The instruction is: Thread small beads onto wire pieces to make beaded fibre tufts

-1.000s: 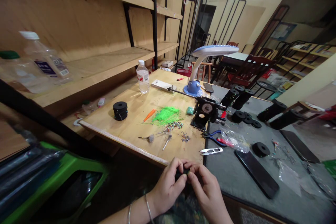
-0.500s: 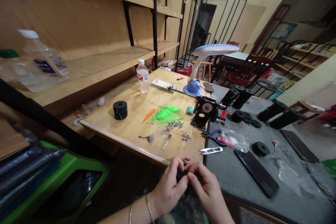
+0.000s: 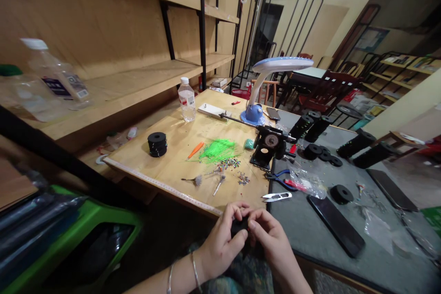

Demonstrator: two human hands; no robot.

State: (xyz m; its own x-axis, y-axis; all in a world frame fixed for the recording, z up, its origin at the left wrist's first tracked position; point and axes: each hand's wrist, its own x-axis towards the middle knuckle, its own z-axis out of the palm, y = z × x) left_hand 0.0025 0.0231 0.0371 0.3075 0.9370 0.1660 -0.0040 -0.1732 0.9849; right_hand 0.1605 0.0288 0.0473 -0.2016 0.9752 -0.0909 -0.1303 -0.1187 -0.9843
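Both my hands meet just below the near edge of the wooden board (image 3: pixel 172 156). My left hand (image 3: pixel 222 241), with bangles at the wrist, curls its fingers round a small black object (image 3: pixel 239 226), seemingly a spool. My right hand (image 3: pixel 272 241) pinches the same object from the right, fingertips pressed together on it. Most of the object is hidden by my fingers. On the board ahead lie a stack of black spools (image 3: pixel 157 144), a bunch of green strands (image 3: pixel 217 150), coloured beads (image 3: pixel 230 163), and white thread snips (image 3: pixel 276 196).
A black winding device (image 3: pixel 268 147) and a blue desk lamp (image 3: pixel 265 87) stand mid-table. A grey mat (image 3: pixel 344 202) on the right holds more black spools, pliers, a phone (image 3: pixel 336 231) and plastic bags. A water bottle (image 3: pixel 187 99) stands at the back. A green stool (image 3: pixel 86 234) is at my left.
My hands have kept together at the table edge, shifting slightly as the fingers work the small black object. Nothing on the table has moved.
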